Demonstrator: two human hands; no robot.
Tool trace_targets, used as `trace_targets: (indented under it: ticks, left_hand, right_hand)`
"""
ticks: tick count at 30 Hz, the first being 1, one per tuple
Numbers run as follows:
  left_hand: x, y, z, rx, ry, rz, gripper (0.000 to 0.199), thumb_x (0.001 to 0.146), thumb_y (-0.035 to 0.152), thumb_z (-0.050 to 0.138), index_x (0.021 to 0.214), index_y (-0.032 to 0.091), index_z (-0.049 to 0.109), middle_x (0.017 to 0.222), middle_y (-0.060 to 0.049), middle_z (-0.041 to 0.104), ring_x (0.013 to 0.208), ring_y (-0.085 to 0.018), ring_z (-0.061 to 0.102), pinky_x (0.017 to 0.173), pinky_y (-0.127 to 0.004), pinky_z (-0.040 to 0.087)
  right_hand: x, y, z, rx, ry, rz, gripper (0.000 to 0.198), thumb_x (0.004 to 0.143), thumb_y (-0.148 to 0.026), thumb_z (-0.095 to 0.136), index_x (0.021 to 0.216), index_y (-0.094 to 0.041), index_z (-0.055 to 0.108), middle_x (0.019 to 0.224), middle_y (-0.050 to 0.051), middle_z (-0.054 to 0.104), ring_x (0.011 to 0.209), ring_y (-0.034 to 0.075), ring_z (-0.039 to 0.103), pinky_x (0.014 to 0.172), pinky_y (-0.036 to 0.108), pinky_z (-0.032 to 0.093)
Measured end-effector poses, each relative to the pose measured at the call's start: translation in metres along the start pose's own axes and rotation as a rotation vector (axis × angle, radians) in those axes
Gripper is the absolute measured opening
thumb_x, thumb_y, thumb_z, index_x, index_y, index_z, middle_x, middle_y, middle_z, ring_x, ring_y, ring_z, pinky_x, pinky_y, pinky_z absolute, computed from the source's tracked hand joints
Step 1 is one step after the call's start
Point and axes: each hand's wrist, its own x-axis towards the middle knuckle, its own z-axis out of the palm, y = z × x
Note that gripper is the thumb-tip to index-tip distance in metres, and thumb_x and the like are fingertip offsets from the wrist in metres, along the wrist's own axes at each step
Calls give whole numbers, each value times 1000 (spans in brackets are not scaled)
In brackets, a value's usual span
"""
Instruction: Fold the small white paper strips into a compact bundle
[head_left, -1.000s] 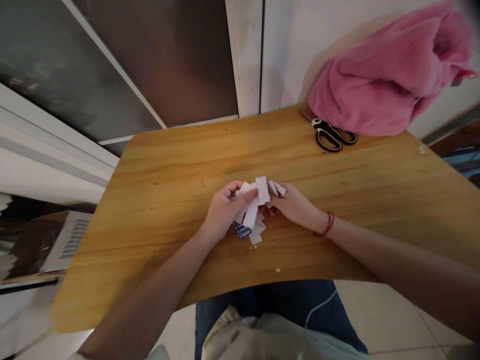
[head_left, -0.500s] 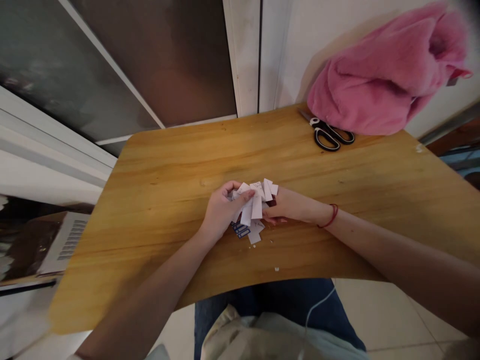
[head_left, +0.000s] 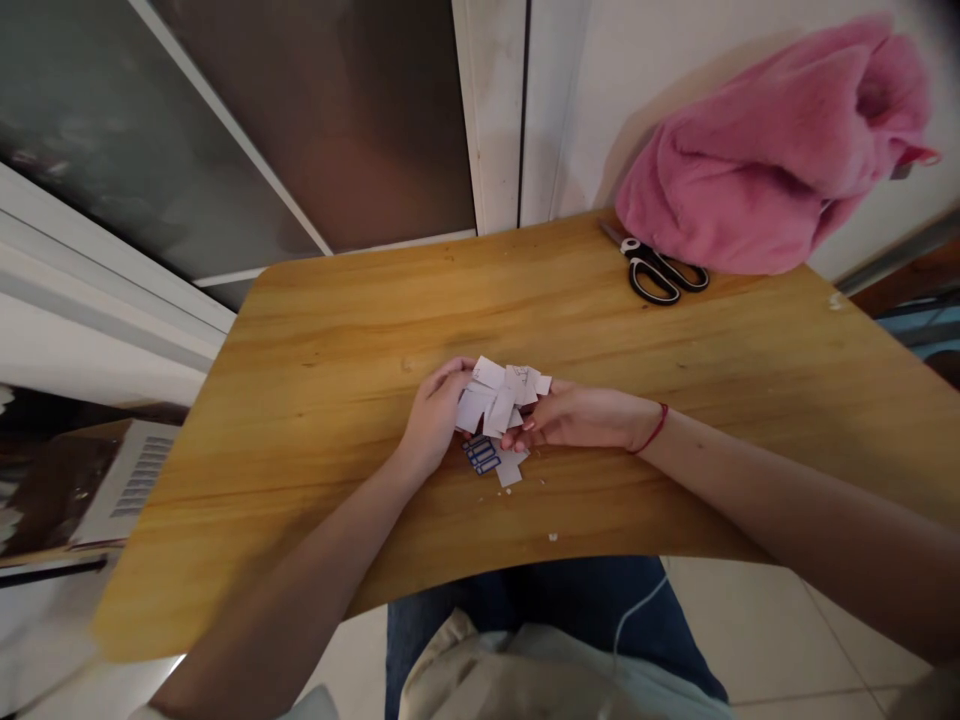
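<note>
Multiple white paper slips (head_left: 491, 390) overlap: left hand (head_left: 433, 412), fingers gripping left edges; right hand (head_left: 589, 415), fingers closed on right side. Scissors (head_left: 654, 270) rest on table (head_left: 360, 340).

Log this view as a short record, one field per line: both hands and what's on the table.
Left hand: holds white paper pieces
Right hand: holds the same pieces from the right
Right wrist: red band
Nearer the person: blue-marked paper, on wooden table
Scissors: dark handles, beside pink plush item
Scraps: small, white
</note>
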Motion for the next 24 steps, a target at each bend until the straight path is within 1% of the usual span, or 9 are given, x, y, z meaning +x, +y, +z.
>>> trace_targets:
  ticks: [1, 2, 5, 8, 12, 15, 18, 21, 24]
  left_hand:
    - [0, 0, 0, -14, 0, 7, 11, 75, 29, 55, 77, 21, 62, 55, 4, 54, 42, -10, 50, 34, -19, 34]
    - [0, 0, 0, -20, -5, 11, 13, 73, 25, 53, 80, 21, 63, 55, 4, 54, 42, -10, 50, 35, -19, 35]
    - [-2, 0, 1, -22, -52, 33, 24, 73, 20, 51, 93, 22, 65, 57, 4, 56, 42, -9, 48, 38, -20, 37]
    - [-5, 1, 2, -13, -127, 65, 27, 78, 24, 55, 104, 23, 64, 60, 4, 58, 43, -9, 49, 41, -19, 38]
    - [-6, 1, 3, 85, -151, 139, 28, 82, 30, 61, 109, 23, 64, 68, 3, 61, 46, -7, 49, 43, -19, 41]
    - [-7, 4, 3, 148, -100, 165, 26, 81, 29, 63, 106, 23, 65, 73, 2, 64, 47, -6, 49, 41, -18, 40]
    - [-7, 6, 3, 205, -12, 185, 18, 79, 26, 66, 97, 22, 66, 71, 3, 64, 48, -6, 50, 40, -17, 36]
    - [-7, 6, 1, 257, 56, 237, 12, 78, 25, 68, 90, 23, 67, 67, 4, 62, 47, -6, 48, 41, -17, 35]
    - [-3, 3, -3, 226, 105, 278, 10, 80, 28, 67, 89, 23, 68, 62, 5, 58, 42, -5, 41, 37, -18, 31]
  right_hand:
    - [1, 0, -1, 21, 3, 13, 17, 73, -7, 62, 90, -12, 63, 78, 6, 73, 75, 14, 70, 75, 23, 55]
    - [2, 0, -2, 37, 10, 29, 15, 76, -9, 58, 91, -11, 63, 78, 7, 73, 75, 14, 71, 75, 24, 55]
    - [6, 3, -3, 45, 51, 52, 19, 90, -20, 47, 95, -10, 63, 82, 10, 73, 73, 15, 71, 73, 25, 56]
    - [8, 5, -2, 2, 80, -36, 25, 96, -30, 45, 97, -11, 62, 87, 10, 73, 70, 14, 69, 69, 25, 57]
    - [7, 8, 1, -30, 149, -148, 25, 97, -32, 47, 94, -12, 62, 80, 7, 71, 64, 12, 67, 64, 24, 58]
    - [7, 10, 3, -43, 164, -191, 28, 97, -34, 47, 90, -11, 62, 75, 7, 70, 61, 12, 67, 60, 23, 57]
    - [6, 12, 4, -50, 192, -221, 27, 96, -33, 50, 87, -11, 62, 71, 6, 69, 59, 13, 67, 58, 24, 57]
    - [5, 12, 5, -45, 214, -217, 24, 96, -31, 51, 90, -11, 62, 75, 7, 72, 58, 13, 67, 58, 25, 57]
    - [4, 11, 6, -29, 222, -193, 22, 96, -29, 50, 97, -11, 62, 81, 10, 74, 59, 14, 68, 58, 26, 57]
